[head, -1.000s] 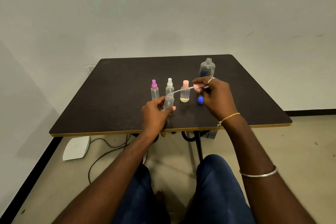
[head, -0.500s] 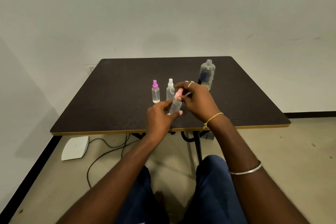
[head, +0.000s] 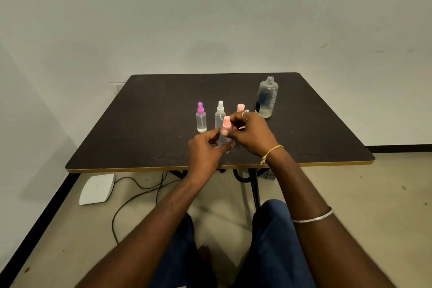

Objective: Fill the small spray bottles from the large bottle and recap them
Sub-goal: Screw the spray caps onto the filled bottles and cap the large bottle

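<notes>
My left hand (head: 205, 152) holds a small clear spray bottle (head: 223, 139) near the table's front middle. My right hand (head: 253, 132) pinches the pink spray cap (head: 226, 124) sitting on that bottle's neck. Behind stand a purple-capped bottle (head: 201, 118), a white-capped bottle (head: 220, 114) and a second pink-capped bottle (head: 240, 107), mostly hidden by my right hand. The large clear bottle (head: 267, 97) stands uncapped at the back right, with a little liquid at its bottom.
The dark square table (head: 140, 124) has a gold front edge. On the floor to the left lie a white device (head: 97, 188) and a black cable (head: 138, 196). My knees in blue trousers are under the table's front edge.
My right hand brought the pink cap with its dip tube leftwards and set it into the bottle held by my left hand. The blue cap is now hidden behind my right hand.
</notes>
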